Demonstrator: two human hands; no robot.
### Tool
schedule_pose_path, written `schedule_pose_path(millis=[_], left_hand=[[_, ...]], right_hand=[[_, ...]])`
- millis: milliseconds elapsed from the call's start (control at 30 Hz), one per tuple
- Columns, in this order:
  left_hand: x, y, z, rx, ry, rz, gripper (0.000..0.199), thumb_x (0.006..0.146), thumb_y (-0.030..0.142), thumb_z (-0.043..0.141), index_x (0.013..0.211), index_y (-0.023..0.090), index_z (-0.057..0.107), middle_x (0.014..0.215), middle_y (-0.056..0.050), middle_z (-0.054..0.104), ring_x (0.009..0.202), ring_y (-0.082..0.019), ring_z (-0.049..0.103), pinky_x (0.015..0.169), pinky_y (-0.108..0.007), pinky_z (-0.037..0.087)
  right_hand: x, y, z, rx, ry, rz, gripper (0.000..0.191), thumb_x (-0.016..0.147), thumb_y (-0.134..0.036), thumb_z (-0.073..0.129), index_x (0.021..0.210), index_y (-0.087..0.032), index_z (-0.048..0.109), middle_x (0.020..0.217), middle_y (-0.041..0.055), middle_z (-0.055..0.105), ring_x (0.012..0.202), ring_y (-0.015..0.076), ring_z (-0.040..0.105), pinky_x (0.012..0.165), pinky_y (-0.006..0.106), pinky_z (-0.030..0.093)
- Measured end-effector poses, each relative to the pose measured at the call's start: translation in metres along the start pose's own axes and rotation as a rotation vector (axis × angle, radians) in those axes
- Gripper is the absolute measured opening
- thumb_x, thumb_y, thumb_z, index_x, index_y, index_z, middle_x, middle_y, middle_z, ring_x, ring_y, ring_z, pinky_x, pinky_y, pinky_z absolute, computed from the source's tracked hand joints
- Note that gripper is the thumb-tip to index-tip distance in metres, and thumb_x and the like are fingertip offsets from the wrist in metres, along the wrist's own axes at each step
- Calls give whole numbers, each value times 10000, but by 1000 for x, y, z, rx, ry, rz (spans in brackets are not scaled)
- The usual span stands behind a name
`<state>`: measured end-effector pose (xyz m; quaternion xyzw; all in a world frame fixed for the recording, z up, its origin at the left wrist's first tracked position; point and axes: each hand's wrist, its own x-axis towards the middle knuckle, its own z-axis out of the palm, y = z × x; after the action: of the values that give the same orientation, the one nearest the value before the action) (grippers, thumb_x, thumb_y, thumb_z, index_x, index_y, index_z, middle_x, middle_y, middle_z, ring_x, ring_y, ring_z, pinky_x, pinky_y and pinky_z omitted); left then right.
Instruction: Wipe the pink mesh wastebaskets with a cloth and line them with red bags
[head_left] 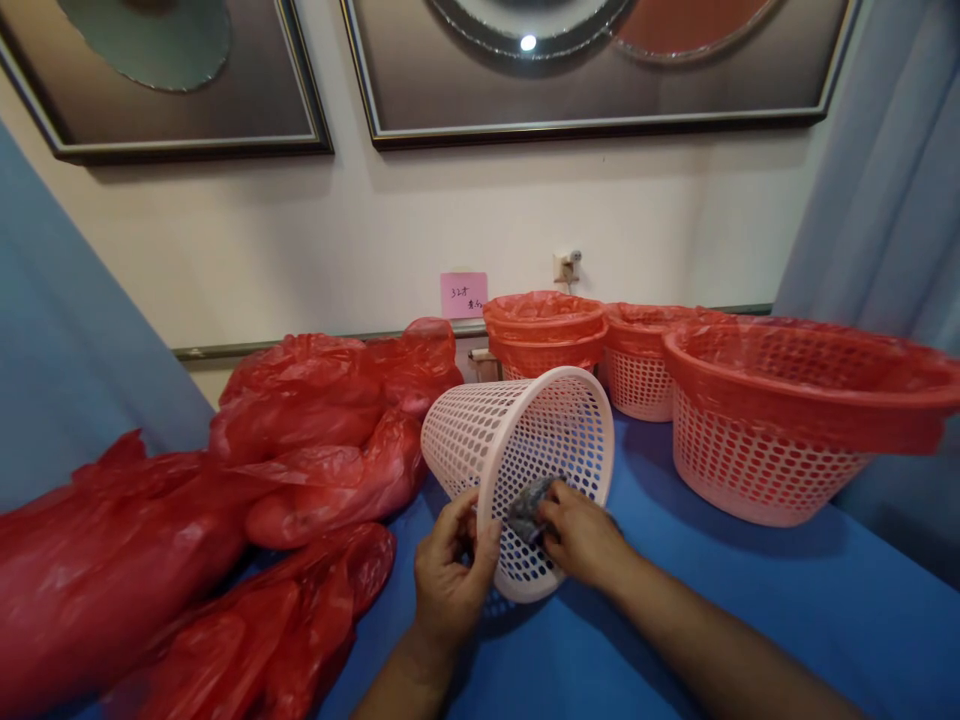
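Holding white basket (pixel 491 440) tipped over blue tabletop (pixel 720 580), likely for access inside, clamping rim (pixel 555 375) with left hand (pixel 450 580), probably to steady it, and gripping grey cloth (pixel 529 508) in right hand (pixel 589 535) within the mouth.

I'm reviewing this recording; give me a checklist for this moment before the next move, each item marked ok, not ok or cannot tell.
1. Left hand grips the rim of the pale basket: ok.
2. Right hand holds the gray cloth at the basket's mouth: ok.
3. Pale basket stands upright: not ok, it is tipped on its side, mouth toward the hands.
4. Large basket on the right stands upright: ok, with red plastic over its rim.
5. Pale basket clear of the red bags: cannot tell, they meet in this view.
6. Inside of the pale basket free of marks: cannot tell, too little detail.
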<state>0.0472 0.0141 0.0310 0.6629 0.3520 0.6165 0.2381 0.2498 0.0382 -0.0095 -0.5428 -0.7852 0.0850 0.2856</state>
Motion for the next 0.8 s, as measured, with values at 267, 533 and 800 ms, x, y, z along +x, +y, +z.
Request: schedule_pose_path(millis=[267,533,800], left_hand=[[1,-2,-2,9,-26,-6,324,940,366,722,1211,191,751,723,3,709,617,-135,649,599,-209,542],[2,-9,-3,21,-19,34,335,940,336,718,1236,182,747,648,36,610,568,-120,597,553,-198,513],[3,1,-4,76,-17,45,322,940,324,702,1220,170,743,651,27,642,542,-114,576,534,-194,509]], right_hand=[[23,-47,-34,669,495,-208,212,861,-155,640,979,-276,769,1155,45,629,1143,202,632,1024,355,515],[43,45,-57,222,675,104,237,879,-194,538,962,-192,760,1180,134,606,1131,281,599,1056,509,484],[-6,2,-23,330,530,15,190,826,-157,603,894,-243,758,1038,65,685,1005,231,689,908,386,584]])
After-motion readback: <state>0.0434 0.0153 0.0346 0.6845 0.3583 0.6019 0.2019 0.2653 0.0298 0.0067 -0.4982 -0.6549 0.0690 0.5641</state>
